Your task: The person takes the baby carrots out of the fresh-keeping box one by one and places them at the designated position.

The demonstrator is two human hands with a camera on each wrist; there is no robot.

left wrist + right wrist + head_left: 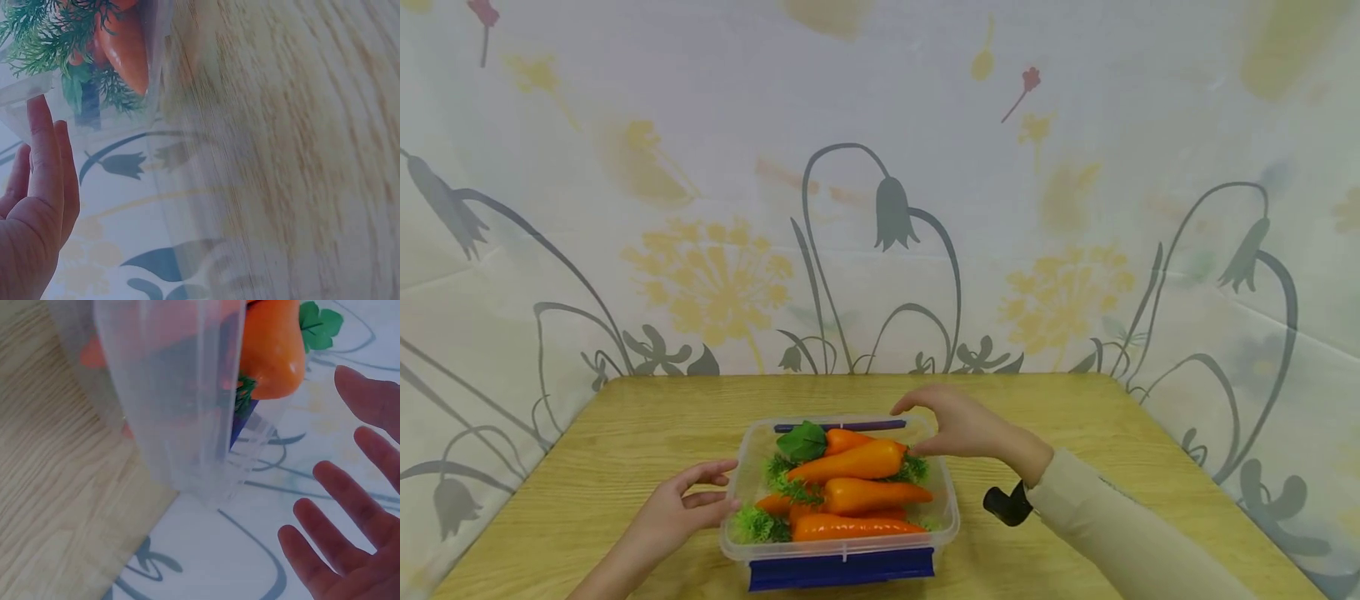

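A clear plastic box (844, 551) with blue clip flaps (842, 570) holds several orange toy carrots (877, 496), heaped with curly greens (760, 525) and a broad green leaf (802, 442). My left hand (673, 502) is at the box's left side, fingers loosely bent. The left wrist view puts its index fingertip against the box's edge (28, 90). Over the back right corner reaches my right hand (966, 425), thumb and fingers spread. In the right wrist view the right hand (356, 537) holds nothing and stands apart from the box wall (169, 394).
The box stands on a wood-grain table (1022, 567). Behind the table and along its sides hangs a pale flower-print cloth (880, 308). A black wrist device (1009, 505) sticks out below the light sleeve (1105, 517) on the right arm.
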